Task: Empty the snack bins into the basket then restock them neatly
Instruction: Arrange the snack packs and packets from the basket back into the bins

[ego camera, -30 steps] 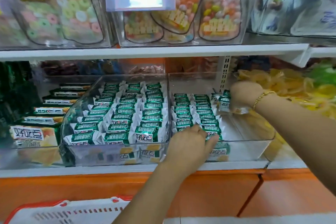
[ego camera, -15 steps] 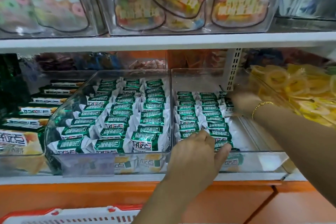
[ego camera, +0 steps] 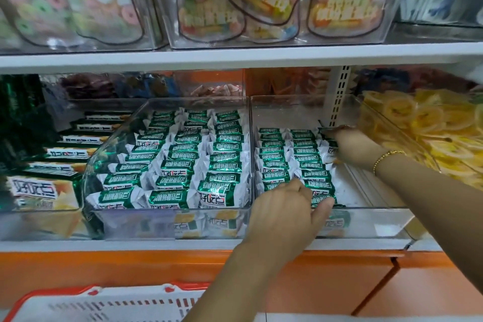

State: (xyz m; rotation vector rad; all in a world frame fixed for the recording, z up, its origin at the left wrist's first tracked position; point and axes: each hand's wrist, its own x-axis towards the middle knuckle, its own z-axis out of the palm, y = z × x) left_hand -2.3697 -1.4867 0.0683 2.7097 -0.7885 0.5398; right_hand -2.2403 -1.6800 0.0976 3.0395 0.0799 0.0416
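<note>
Left hand (ego camera: 285, 214), fingers flat, steadies packets (ego camera: 277, 154) at the bin's (ego camera: 379, 219) front; right hand (ego camera: 347, 146) at bin's rear right touches a third row, grip unclear. Advice: hold rows tight, labels aligned

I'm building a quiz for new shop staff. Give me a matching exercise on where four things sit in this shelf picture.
Things: 1 left hand; 2 right hand; 3 basket; 4 yellow slices.
Places: A below the shelf; B front of the part-filled bin; C rightmost bin; D back of the part-filled bin.
Pairs: 1-B, 2-D, 3-A, 4-C.
</note>
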